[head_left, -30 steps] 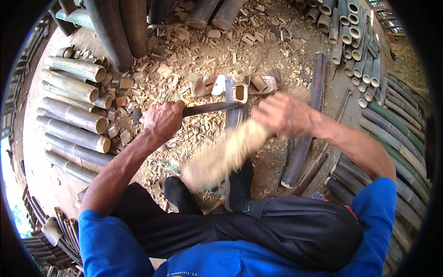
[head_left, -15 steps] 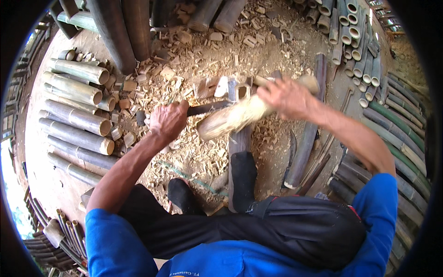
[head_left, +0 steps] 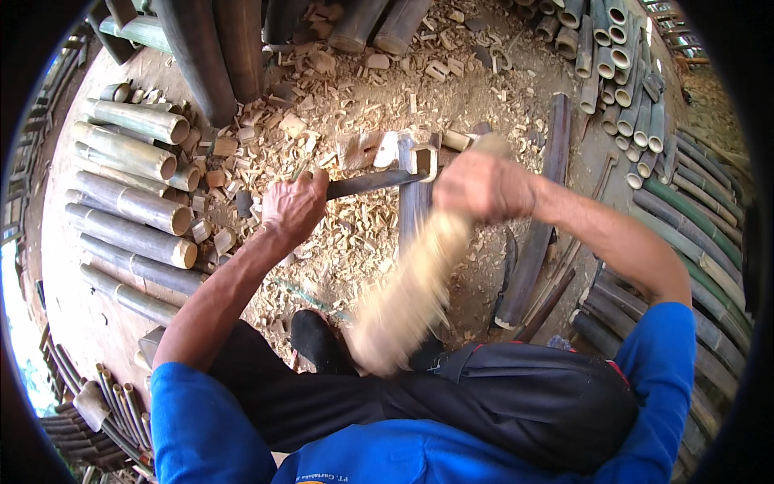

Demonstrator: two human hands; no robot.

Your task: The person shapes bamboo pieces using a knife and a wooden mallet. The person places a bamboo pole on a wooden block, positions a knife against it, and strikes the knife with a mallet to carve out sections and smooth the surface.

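Observation:
My left hand [head_left: 295, 206] is closed around the grip of a chisel [head_left: 367, 184], a long dark flat blade pointing right. Its tip reaches a squared hole near the far end of a dark bamboo pole [head_left: 411, 214], which lies lengthwise in front of me. Wrapped round a thick, pale, frayed wooden club [head_left: 415, 294], my right hand [head_left: 484, 189] is just right of the hole. Motion smears the club, which slants down to the left across the pole and hides much of its near part. One dark-socked foot [head_left: 317, 343] rests left of the pole.
Wood chips [head_left: 322, 133] cover the ground around the pole. Cut bamboo lengths [head_left: 133, 206] lie in a row at the left, and stacked bamboo tubes [head_left: 621, 89] fill the far right. Another dark bamboo pole [head_left: 536, 250] lies right of my work, beside thin sticks.
The club has swung from lying across the pole to slanting down toward my legs. My right hand moved slightly left and nearer, uncovering the hole; the left stayed nearly still.

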